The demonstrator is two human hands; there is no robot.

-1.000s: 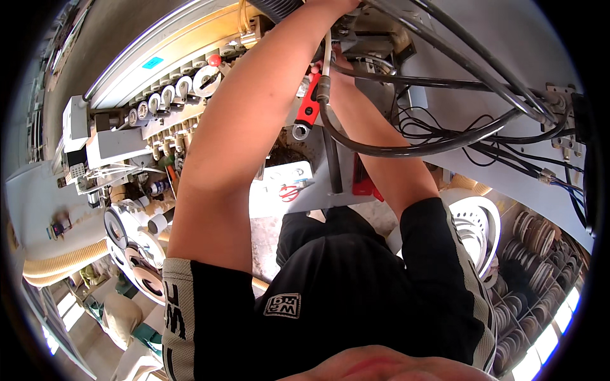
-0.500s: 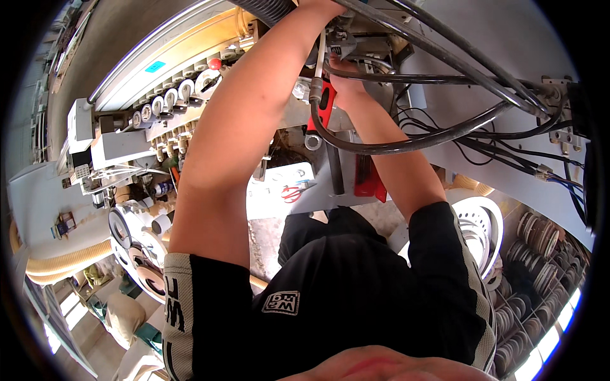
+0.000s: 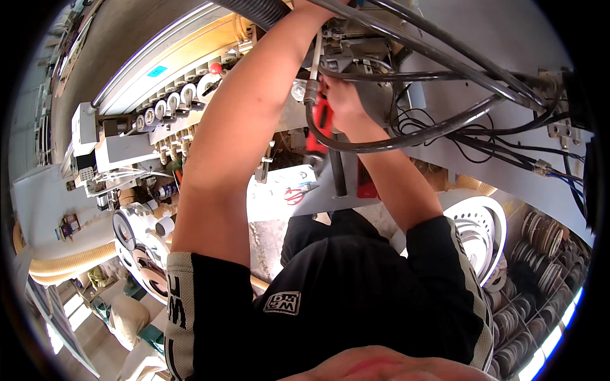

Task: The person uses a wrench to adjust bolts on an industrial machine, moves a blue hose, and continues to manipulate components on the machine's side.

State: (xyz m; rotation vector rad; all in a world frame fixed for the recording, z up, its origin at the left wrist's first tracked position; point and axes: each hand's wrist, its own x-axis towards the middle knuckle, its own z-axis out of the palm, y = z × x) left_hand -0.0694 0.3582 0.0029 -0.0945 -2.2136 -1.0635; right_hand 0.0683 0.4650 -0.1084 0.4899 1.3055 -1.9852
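An adjustable wrench [image 3: 322, 117] with a red handle hangs downward in my right hand [image 3: 341, 101], whose fingers close around it just below the metal jaw. The jaw is up among metal machine fittings [image 3: 333, 44]; whether it grips one of them I cannot tell. A black hose [image 3: 381, 147] loops in front of the handle and my right forearm. My left arm reaches up to the top edge, where my left hand [image 3: 325, 5] is mostly cut off and its fingers are hidden. A thick ribbed grey hose [image 3: 257, 11] runs beside that wrist.
Thick black hoses [image 3: 438, 51] cross at the upper right above bundled black cables [image 3: 489, 143]. A row of rollers [image 3: 162, 106] lies left of my arm. Red-handled scissors [image 3: 293, 196] lie on a white surface below. Racked discs [image 3: 537, 270] stand at the lower right.
The wrench and my right hand have moved slightly down, and the handle has turned and looks blurred. My left arm stays in nearly the same place.
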